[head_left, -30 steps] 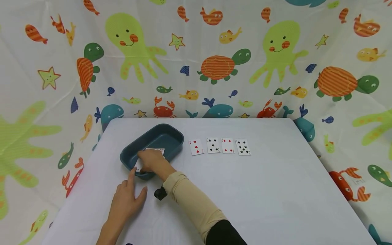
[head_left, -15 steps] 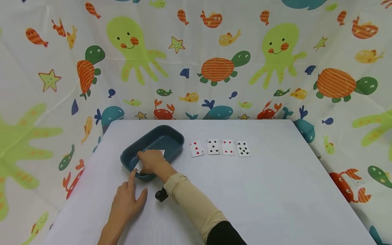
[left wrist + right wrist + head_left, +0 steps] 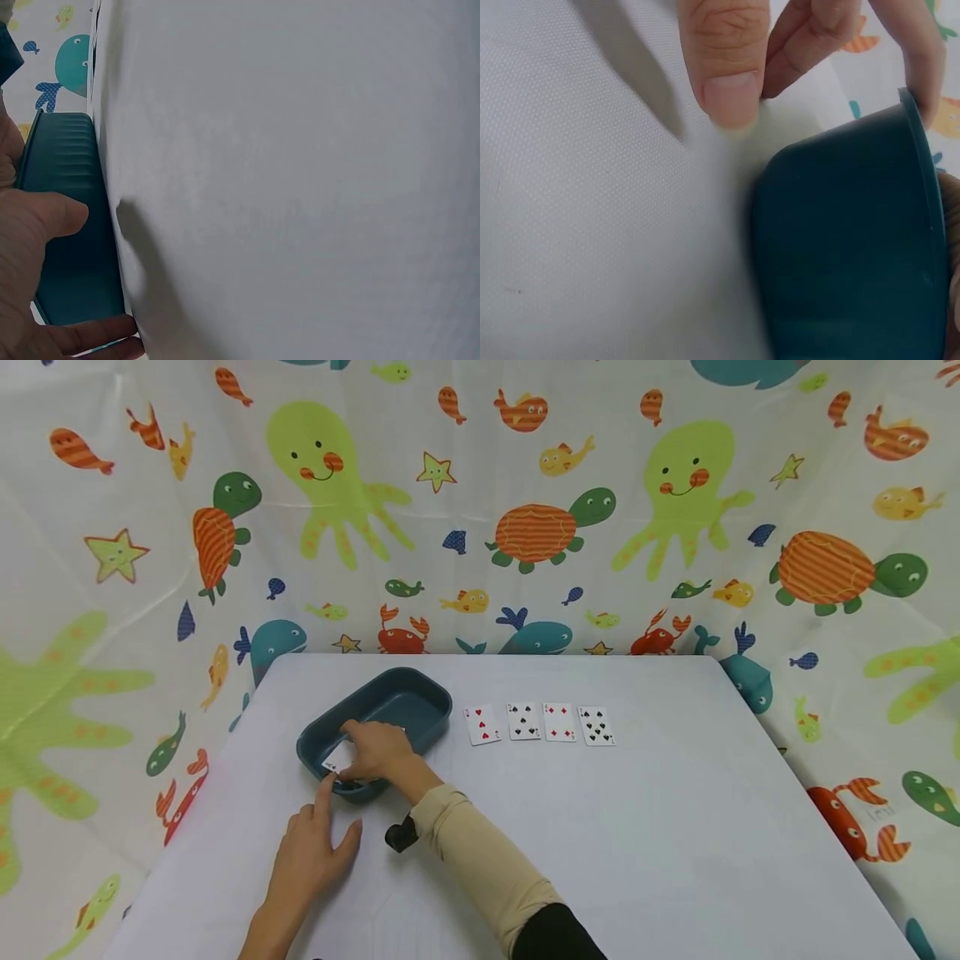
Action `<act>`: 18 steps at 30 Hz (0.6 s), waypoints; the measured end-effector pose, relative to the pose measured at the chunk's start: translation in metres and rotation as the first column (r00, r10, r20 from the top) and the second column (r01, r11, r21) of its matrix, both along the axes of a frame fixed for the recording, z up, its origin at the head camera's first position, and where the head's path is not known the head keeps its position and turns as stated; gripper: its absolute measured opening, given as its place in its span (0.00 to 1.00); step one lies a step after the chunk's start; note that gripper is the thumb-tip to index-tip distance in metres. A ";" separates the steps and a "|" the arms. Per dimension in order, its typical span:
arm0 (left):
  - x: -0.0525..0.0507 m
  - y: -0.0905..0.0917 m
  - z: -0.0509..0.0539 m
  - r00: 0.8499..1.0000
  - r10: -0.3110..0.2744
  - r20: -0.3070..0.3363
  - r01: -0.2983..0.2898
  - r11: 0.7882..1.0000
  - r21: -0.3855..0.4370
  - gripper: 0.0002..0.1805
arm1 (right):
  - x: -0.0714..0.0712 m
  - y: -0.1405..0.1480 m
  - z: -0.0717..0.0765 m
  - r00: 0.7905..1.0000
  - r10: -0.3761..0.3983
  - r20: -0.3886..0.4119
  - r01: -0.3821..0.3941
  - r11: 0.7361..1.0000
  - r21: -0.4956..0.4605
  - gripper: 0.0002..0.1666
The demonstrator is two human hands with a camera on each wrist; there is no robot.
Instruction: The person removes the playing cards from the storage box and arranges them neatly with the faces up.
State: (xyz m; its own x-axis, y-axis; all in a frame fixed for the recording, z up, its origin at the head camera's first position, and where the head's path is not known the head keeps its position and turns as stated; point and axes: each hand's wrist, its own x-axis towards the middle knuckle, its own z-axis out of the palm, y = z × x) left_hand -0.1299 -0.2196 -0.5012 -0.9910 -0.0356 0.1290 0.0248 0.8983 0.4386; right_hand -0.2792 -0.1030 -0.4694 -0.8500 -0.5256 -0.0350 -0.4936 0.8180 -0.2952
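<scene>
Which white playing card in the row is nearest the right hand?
The leftmost white card with red hearts; the red-diamond card and both black-spade cards lie farther from the right hand.

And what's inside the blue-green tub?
In the tub, there's the right hand, part of a white card and a tiny white edge beyond the hand. The hand hides whatever is under it, so I can't count the cards.
</scene>
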 end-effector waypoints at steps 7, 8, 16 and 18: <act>0.000 0.001 0.000 1.000 0.007 0.008 -0.006 1.000 -0.015 0.47 | 0.000 0.010 0.004 0.998 -0.025 0.054 0.033 0.988 -0.150 0.45; 0.000 0.001 0.000 1.000 0.006 0.011 -0.006 1.000 -0.015 0.47 | 0.001 0.012 0.005 0.997 -0.032 0.075 0.046 0.981 -0.190 0.44; 0.000 0.002 0.000 1.000 -0.001 0.002 0.001 1.000 -0.006 0.47 | 0.004 0.027 0.014 0.958 -0.015 0.287 0.175 0.824 -0.539 0.40; 0.000 0.002 0.000 1.000 -0.003 -0.003 0.003 1.000 -0.004 0.47 | 0.004 0.030 0.016 0.953 -0.001 0.302 0.187 0.786 -0.589 0.39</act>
State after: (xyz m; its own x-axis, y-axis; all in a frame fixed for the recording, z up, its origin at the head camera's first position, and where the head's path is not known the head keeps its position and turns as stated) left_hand -0.1295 -0.2180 -0.5014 -0.9907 -0.0323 0.1320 0.0286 0.9000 0.4350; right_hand -0.2751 -0.0726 -0.4536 -0.9005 -0.4341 0.0268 -0.2476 0.4608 -0.8523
